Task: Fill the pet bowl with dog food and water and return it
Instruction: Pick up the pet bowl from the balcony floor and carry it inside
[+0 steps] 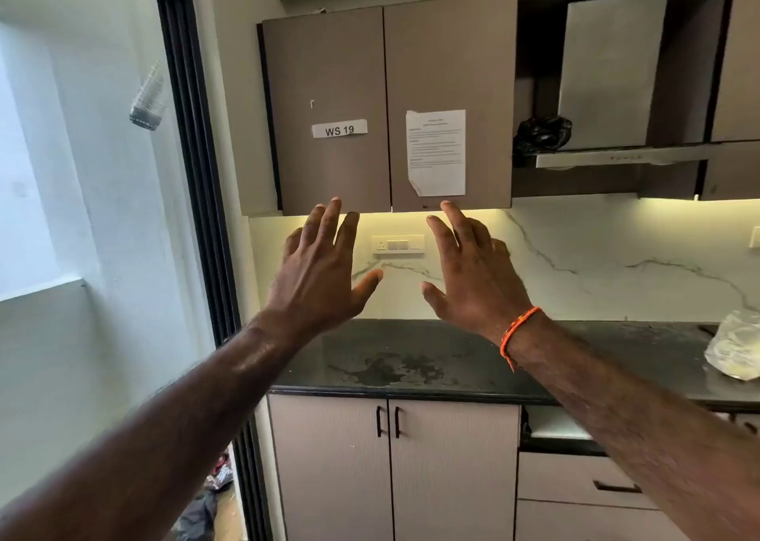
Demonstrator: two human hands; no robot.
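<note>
Both my hands are raised in front of a taupe wall cabinet (386, 100) with two closed doors. My left hand (320, 269) is spread open, its fingertips at the lower edge of the left door, which carries a "WS 19" label (339, 129). My right hand (473, 269), an orange thread on its wrist, is also open, with fingertips at the bottom edge of the right door below a taped paper sheet (436, 151). Neither hand holds anything. No pet bowl, dog food or water is in view.
A dark countertop (411, 359) runs below, with closed base cabinets (390, 466) and drawers (584, 487) under it. A crumpled plastic bag (734, 349) lies at the counter's right. A range hood (617, 153) hangs at right. A black-framed window (193, 170) stands at left.
</note>
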